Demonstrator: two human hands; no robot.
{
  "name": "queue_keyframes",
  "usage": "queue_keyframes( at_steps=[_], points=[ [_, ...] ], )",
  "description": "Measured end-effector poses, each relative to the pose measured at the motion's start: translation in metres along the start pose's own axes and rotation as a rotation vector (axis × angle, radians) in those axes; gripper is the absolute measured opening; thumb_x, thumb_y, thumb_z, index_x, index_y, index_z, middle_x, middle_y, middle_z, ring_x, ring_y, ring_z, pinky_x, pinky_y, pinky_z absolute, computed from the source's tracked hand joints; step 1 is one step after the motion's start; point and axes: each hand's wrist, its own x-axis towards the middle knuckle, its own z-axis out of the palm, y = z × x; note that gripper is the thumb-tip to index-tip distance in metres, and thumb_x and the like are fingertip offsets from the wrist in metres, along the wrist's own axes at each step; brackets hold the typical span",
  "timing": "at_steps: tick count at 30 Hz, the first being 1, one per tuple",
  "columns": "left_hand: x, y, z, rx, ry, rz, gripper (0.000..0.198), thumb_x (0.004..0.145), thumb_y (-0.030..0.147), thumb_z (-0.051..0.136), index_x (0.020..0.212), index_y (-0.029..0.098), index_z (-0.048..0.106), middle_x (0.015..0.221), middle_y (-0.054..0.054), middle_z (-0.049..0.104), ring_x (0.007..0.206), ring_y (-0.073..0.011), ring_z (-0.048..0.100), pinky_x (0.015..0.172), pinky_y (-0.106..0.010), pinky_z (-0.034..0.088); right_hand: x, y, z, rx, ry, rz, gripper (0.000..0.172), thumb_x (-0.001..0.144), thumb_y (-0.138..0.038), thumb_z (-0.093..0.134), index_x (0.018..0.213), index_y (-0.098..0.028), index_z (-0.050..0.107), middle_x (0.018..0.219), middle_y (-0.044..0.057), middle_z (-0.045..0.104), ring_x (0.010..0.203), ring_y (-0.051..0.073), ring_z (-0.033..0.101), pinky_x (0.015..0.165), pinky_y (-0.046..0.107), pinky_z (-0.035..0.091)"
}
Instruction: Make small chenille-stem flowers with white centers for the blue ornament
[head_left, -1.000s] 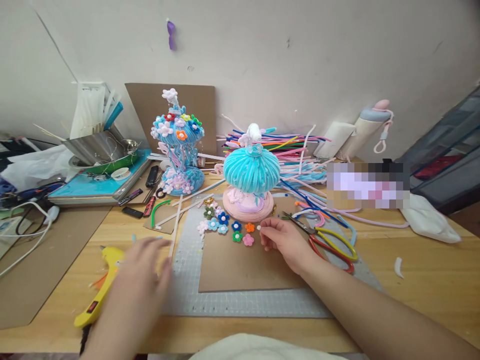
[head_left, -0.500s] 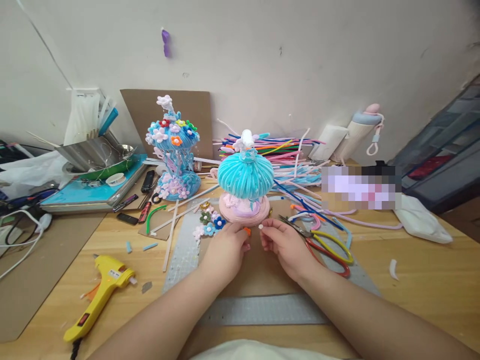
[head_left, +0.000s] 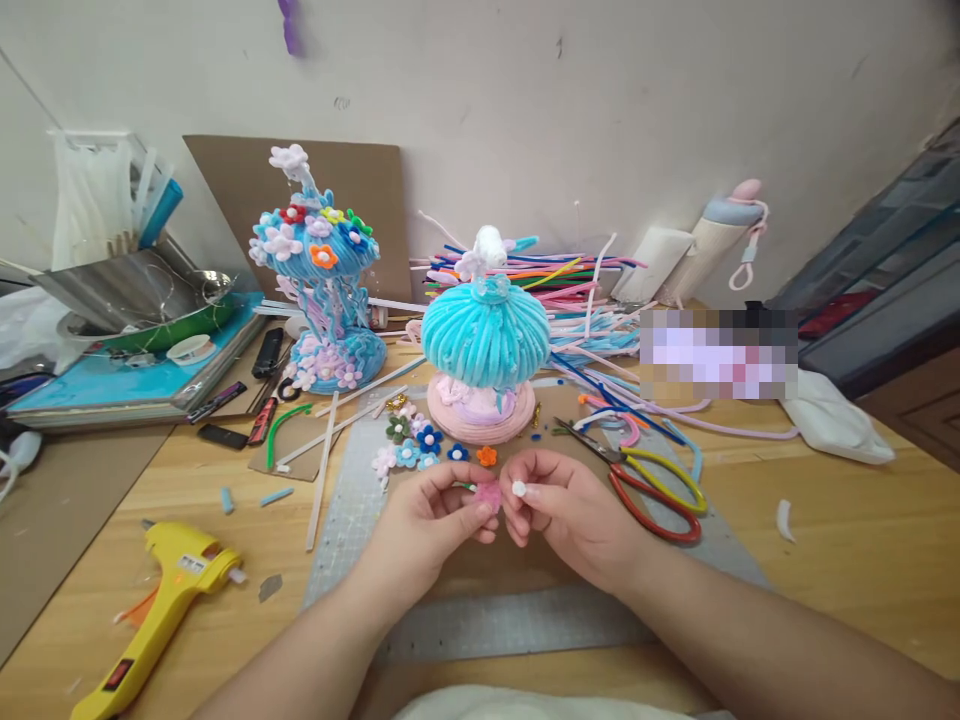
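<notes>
My left hand (head_left: pixel 429 535) pinches a pink fuzzy flower (head_left: pixel 489 495) between thumb and fingers; a bit of green shows beside it. Close by on the right, my right hand (head_left: pixel 574 515) holds a small white piece (head_left: pixel 519 489) between thumb and forefinger. Just beyond my hands lie an orange flower (head_left: pixel 487 456), a dark blue flower (head_left: pixel 457 454) and several others in a cluster. Behind them stands a turquoise domed pipe-cleaner model (head_left: pixel 486 335) on a round pink base (head_left: pixel 480 436).
Red-and-yellow-handled scissors (head_left: pixel 660 500) lie right of my hands on the cutting mat (head_left: pixel 525 625). A yellow glue gun (head_left: pixel 169 600) rests at left. A flower-covered blue model (head_left: pixel 315 270) stands back left, and piled pipe cleaners (head_left: pixel 517 275) lie along the wall.
The pink flower now shows in my left hand, which has drawn back from the loose flowers. My right hand still holds the white piece, slightly lower. The camera view has shifted.
</notes>
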Motion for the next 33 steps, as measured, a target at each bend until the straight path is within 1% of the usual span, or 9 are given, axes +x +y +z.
queue_keyframes(
  at_steps=[4, 7, 11, 16, 19, 22, 25, 28, 33],
  points=[
    [-0.004, 0.001, 0.001, 0.005, 0.013, 0.082, 0.022, 0.069, 0.019, 0.072, 0.088, 0.013, 0.063, 0.067, -0.002, 0.068, 0.062, -0.0112, 0.062, 0.059, -0.021, 0.05, -0.001, 0.001, -0.003, -0.08, 0.007, -0.042, 0.006, 0.079, -0.019, 0.063, 0.077, -0.016, 0.057, 0.066, -0.002, 0.058, 0.055, 0.009, 0.055, 0.054, 0.022, 0.046],
    [-0.007, -0.001, 0.005, -0.021, -0.02, 0.152, 0.018, 0.068, 0.015, 0.072, 0.083, 0.014, 0.063, 0.067, -0.002, 0.069, 0.063, -0.0127, 0.064, 0.063, -0.023, 0.05, -0.002, 0.002, -0.002, -0.091, -0.009, -0.053, 0.006, 0.08, -0.018, 0.062, 0.077, -0.016, 0.058, 0.069, -0.001, 0.059, 0.056, 0.009, 0.056, 0.054, 0.022, 0.047],
    [-0.007, -0.003, 0.008, -0.055, -0.045, 0.241, 0.019, 0.066, 0.01, 0.072, 0.082, 0.016, 0.064, 0.07, 0.0, 0.067, 0.065, -0.0133, 0.065, 0.067, -0.026, 0.052, -0.003, 0.004, -0.001, -0.087, -0.003, -0.072, 0.005, 0.08, -0.017, 0.062, 0.078, -0.016, 0.058, 0.07, -0.001, 0.061, 0.057, 0.009, 0.056, 0.056, 0.023, 0.048],
    [-0.005, -0.003, 0.007, -0.018, -0.022, 0.301, 0.018, 0.068, 0.009, 0.07, 0.084, 0.018, 0.067, 0.078, 0.001, 0.064, 0.067, -0.0108, 0.065, 0.067, -0.023, 0.053, -0.003, 0.004, -0.002, -0.099, 0.013, -0.075, 0.005, 0.081, -0.018, 0.061, 0.078, -0.017, 0.057, 0.074, 0.0, 0.062, 0.059, 0.009, 0.056, 0.057, 0.024, 0.048],
    [-0.005, -0.004, 0.006, 0.023, 0.018, 0.316, 0.015, 0.07, 0.011, 0.069, 0.083, 0.019, 0.068, 0.081, 0.001, 0.064, 0.069, -0.01, 0.064, 0.068, -0.022, 0.053, -0.003, 0.002, 0.001, -0.157, 0.045, -0.082, 0.007, 0.079, -0.019, 0.061, 0.076, -0.017, 0.055, 0.071, -0.001, 0.059, 0.057, 0.01, 0.055, 0.056, 0.024, 0.048],
    [-0.005, -0.006, 0.004, 0.094, 0.068, 0.328, 0.016, 0.07, 0.012, 0.07, 0.084, 0.019, 0.066, 0.084, 0.0, 0.065, 0.076, -0.0111, 0.063, 0.072, -0.021, 0.052, -0.005, -0.002, 0.005, -0.341, 0.133, -0.124, 0.007, 0.078, -0.019, 0.059, 0.074, -0.017, 0.053, 0.068, -0.001, 0.056, 0.057, 0.01, 0.054, 0.056, 0.024, 0.047],
    [-0.007, -0.008, 0.003, 0.159, 0.074, 0.32, 0.018, 0.072, 0.014, 0.069, 0.088, 0.02, 0.064, 0.085, 0.0, 0.066, 0.079, -0.0114, 0.063, 0.075, -0.021, 0.051, -0.006, -0.005, 0.008, -0.628, 0.203, -0.233, 0.005, 0.077, -0.017, 0.055, 0.074, -0.018, 0.052, 0.07, 0.0, 0.054, 0.061, 0.011, 0.053, 0.057, 0.024, 0.045],
    [-0.008, -0.01, 0.004, 0.178, 0.1, 0.327, 0.022, 0.071, 0.014, 0.069, 0.09, 0.021, 0.061, 0.086, 0.001, 0.066, 0.081, -0.0113, 0.062, 0.075, -0.021, 0.051, -0.008, -0.007, 0.009, -0.895, 0.212, -0.382, 0.007, 0.076, -0.012, 0.053, 0.073, -0.018, 0.052, 0.071, 0.0, 0.054, 0.065, 0.012, 0.052, 0.06, 0.024, 0.043],
    [-0.008, -0.008, 0.005, 0.231, 0.07, 0.37, 0.017, 0.069, 0.012, 0.07, 0.081, 0.019, 0.06, 0.085, 0.0, 0.065, 0.081, -0.012, 0.062, 0.076, -0.022, 0.05, -0.009, -0.007, 0.008, -1.093, 0.177, -0.558, 0.012, 0.075, -0.006, 0.051, 0.074, -0.018, 0.051, 0.072, 0.0, 0.053, 0.066, 0.011, 0.051, 0.061, 0.023, 0.042]
  ],
)
